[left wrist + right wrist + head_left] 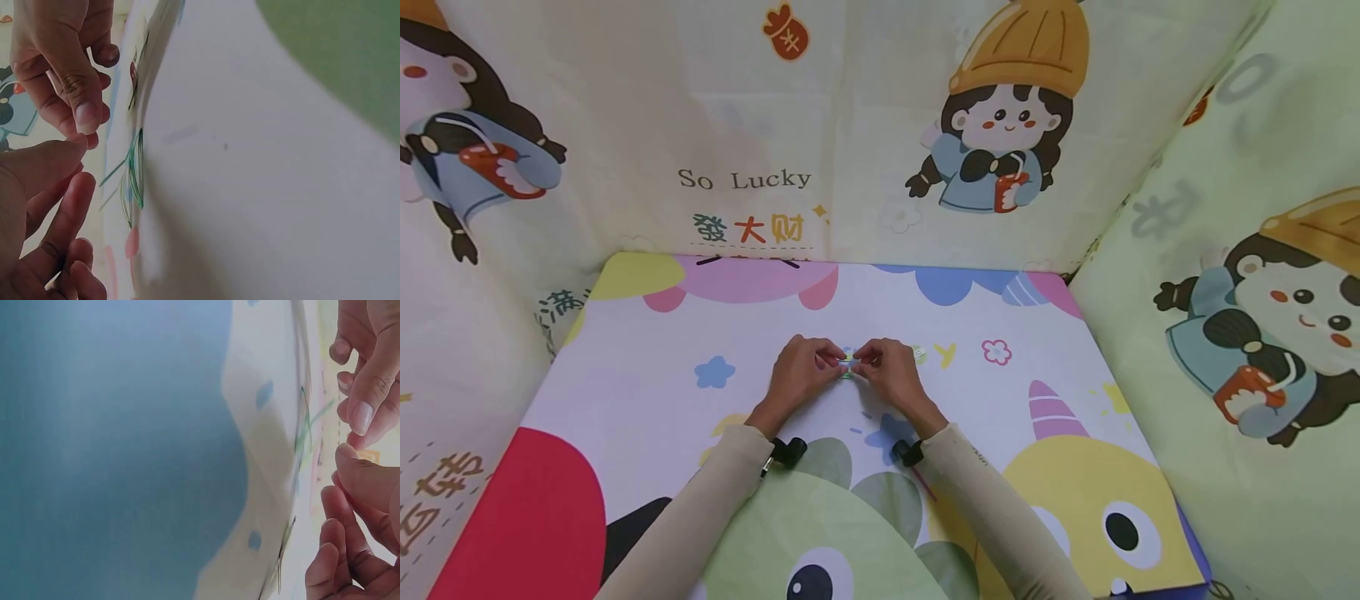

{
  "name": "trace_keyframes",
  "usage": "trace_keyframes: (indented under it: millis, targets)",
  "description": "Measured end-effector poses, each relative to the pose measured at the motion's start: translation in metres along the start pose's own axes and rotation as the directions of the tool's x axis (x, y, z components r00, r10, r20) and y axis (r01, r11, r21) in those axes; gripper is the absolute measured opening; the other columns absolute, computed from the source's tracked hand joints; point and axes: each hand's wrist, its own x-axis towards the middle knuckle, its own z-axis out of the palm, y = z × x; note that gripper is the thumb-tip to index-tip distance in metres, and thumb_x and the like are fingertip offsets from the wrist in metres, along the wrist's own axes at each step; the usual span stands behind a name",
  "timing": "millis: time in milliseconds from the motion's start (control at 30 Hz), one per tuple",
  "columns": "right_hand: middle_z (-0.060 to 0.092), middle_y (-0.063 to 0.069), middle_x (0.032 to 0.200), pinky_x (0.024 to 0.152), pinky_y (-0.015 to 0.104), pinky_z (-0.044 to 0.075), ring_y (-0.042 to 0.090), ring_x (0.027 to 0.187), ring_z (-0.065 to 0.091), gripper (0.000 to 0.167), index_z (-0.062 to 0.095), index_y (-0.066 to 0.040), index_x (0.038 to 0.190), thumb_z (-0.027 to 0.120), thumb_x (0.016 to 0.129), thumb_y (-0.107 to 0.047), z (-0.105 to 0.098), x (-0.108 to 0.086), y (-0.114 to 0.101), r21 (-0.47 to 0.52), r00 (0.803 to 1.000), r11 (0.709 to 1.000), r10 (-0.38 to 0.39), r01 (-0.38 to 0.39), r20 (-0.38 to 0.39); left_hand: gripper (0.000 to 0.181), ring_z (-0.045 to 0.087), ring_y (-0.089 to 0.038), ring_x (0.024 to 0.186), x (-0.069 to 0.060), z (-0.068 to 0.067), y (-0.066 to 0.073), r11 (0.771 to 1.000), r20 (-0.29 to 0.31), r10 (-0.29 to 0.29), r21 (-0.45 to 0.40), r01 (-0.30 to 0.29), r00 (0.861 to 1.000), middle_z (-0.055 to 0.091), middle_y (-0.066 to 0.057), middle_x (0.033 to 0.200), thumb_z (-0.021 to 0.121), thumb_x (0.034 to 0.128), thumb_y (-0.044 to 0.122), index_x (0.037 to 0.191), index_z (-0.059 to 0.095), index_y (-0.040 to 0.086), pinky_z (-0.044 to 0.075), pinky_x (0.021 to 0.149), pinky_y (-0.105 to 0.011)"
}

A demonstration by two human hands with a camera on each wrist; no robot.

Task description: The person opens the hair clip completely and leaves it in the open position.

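Observation:
The left hand (803, 368) and right hand (891, 372) meet over the middle of the table, fingertips nearly touching. Each pinches with thumb and forefinger at a thin pale strand (848, 361), whose shape is too small to make out. From the left wrist, the left hand (53, 212) is below and the right hand (69, 69) above; remaining fingers are loosely bent. Just beyond them, thin green loops (134, 178) lie on the cloth, also visible from the right wrist as green strands (303, 437) beside the right hand (359, 519) and left hand (375, 375).
A cartoon-printed cloth (647, 392) covers the table. Printed curtains (880, 125) hang behind it and at both sides. Another dark thin loop (133, 81) lies by the green ones. Black wrist cameras sit at the left cuff (745, 458) and right cuff (951, 458).

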Motion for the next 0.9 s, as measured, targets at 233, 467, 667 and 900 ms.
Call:
trace_keyframes:
  millis: [233, 467, 667, 900]
  targets:
    - [0.079, 0.001, 0.088, 0.072, 0.029, 0.056, 0.015, 0.077, 0.070, 0.010, 0.083, -0.014, 0.099, 0.086, 0.091, -0.017, -0.010, 0.001, 0.005, -0.042, 1.000, 0.999, 0.006, -0.007, -0.030, 0.016, 0.058, -0.021, 0.088, 0.007, 0.007, 0.007, 0.999, -0.019, 0.048, -0.018, -0.049, 0.999, 0.082, 0.000, 0.086, 0.087, 0.0869, 0.022, 0.102, 0.085, 0.016, 0.044, 0.073, -0.034]
    - [0.080, 0.001, 0.090, 0.071, 0.029, 0.052, 0.015, 0.077, 0.067, 0.006, 0.083, -0.014, 0.099, 0.084, 0.093, -0.016, -0.020, 0.002, 0.010, -0.040, 0.998, 0.999, 0.022, -0.025, -0.062, 0.016, 0.058, -0.022, 0.093, 0.013, 0.013, 0.016, 0.999, -0.016, 0.054, 0.003, -0.054, 0.998, 0.081, 0.003, 0.085, 0.088, 0.0870, 0.023, 0.102, 0.085, 0.018, 0.046, 0.081, -0.042]
    - [0.081, 0.001, 0.091, 0.069, 0.029, 0.050, 0.015, 0.075, 0.066, 0.005, 0.083, -0.015, 0.098, 0.082, 0.094, -0.014, -0.028, 0.003, 0.016, -0.035, 0.996, 0.998, 0.044, -0.047, -0.075, 0.013, 0.059, -0.023, 0.096, 0.018, 0.019, 0.022, 0.998, -0.008, 0.065, 0.025, -0.065, 0.998, 0.080, 0.004, 0.083, 0.088, 0.0875, 0.022, 0.100, 0.085, 0.020, 0.047, 0.089, -0.046]
    - [0.080, 0.001, 0.093, 0.074, 0.032, 0.051, 0.019, 0.080, 0.065, 0.006, 0.083, -0.014, 0.100, 0.081, 0.094, -0.013, -0.033, 0.002, 0.023, -0.043, 0.991, 0.992, 0.114, -0.117, -0.070, 0.013, 0.054, -0.020, 0.091, 0.023, 0.024, 0.027, 0.997, 0.025, 0.065, 0.046, -0.066, 0.998, 0.080, 0.003, 0.083, 0.088, 0.0875, 0.020, 0.100, 0.085, 0.018, 0.043, 0.073, -0.033]
